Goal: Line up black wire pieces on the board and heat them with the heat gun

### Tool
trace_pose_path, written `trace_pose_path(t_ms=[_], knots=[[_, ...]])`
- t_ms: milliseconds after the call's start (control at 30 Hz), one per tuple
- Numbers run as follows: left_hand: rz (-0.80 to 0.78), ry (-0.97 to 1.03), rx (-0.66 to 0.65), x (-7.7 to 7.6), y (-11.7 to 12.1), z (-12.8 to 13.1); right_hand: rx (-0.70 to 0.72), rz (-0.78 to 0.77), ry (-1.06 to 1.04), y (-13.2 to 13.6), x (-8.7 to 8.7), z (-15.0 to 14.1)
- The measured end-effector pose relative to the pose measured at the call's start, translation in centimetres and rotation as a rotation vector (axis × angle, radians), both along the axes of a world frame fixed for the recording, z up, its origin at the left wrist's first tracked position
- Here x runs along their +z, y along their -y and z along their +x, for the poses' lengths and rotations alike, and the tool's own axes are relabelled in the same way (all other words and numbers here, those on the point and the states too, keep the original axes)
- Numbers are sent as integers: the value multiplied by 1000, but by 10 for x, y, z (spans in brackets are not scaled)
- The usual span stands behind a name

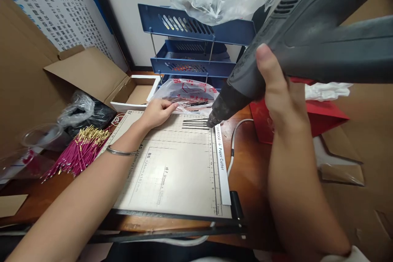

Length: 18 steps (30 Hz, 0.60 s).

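Note:
My right hand (278,86) grips a dark grey heat gun (258,61), its body slanting down to the left. The nozzle points at several thin black strips (196,123) lying side by side on the paper cutter board (181,172), and it covers their right ends. At the board's far edge my left hand (159,112) is closed, thumb and fingers pressed together beside a clear plastic bag (187,92) with red print. More black strips lie inside that bag. What the left fingers hold, if anything, is hidden.
A pile of magenta sticks with gold tips (81,147) lies left of the board. Behind stand an open cardboard box (92,73) and a blue tiered tray rack (196,65) topped with plastic wrap. At right are a red bag (325,118) and a white cable (233,147).

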State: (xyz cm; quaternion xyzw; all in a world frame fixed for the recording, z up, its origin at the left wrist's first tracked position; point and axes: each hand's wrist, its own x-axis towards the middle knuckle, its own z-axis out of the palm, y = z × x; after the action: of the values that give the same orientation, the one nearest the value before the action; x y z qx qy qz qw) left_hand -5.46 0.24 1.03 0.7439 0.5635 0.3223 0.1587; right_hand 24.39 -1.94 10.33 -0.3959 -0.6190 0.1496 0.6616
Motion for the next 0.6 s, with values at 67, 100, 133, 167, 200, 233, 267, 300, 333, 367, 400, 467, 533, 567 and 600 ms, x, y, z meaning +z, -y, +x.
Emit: trace_pose_path(t_ms=[67,100,133,167,200,233,267,300,333,367,400,467,533,567,600], knots=[[4,7,-14,0,0,1,0,-13,-19,-1,-1,1],[9,12,-14,0,0,1,-16,-19,-37,-2,-2,0],[15,18,-10,0,0,0,-35,-26,-57,-3,-2,0],[24,22,-5,0,0,0,-54,-31,-76,-3,-3,-2],[31,26,0,0,0,0,-68,-41,-93,-4,-2,-3],[36,29,3,0,0,-1,-79,-44,-107,-4,-2,-4],[37,32,6,0,0,-1,-78,-42,-113,-4,-2,-4],[32,35,10,0,1,-1,-64,-36,-108,-5,-2,-4],[22,41,16,0,1,-1,-45,-25,-98,-5,-2,-4],[8,49,21,0,1,-1,-30,-17,-93,-6,-2,-4],[-8,56,24,0,1,-1,-21,-21,-88,-7,-3,-3],[-36,64,24,1,2,-1,-33,-55,-72,-9,-5,-1],[-46,61,23,1,2,0,-58,-81,-34,-9,-7,0],[-46,57,23,1,2,0,-55,-88,-9,-9,-8,0],[-44,54,25,1,1,0,-30,-101,19,-9,-8,0]])
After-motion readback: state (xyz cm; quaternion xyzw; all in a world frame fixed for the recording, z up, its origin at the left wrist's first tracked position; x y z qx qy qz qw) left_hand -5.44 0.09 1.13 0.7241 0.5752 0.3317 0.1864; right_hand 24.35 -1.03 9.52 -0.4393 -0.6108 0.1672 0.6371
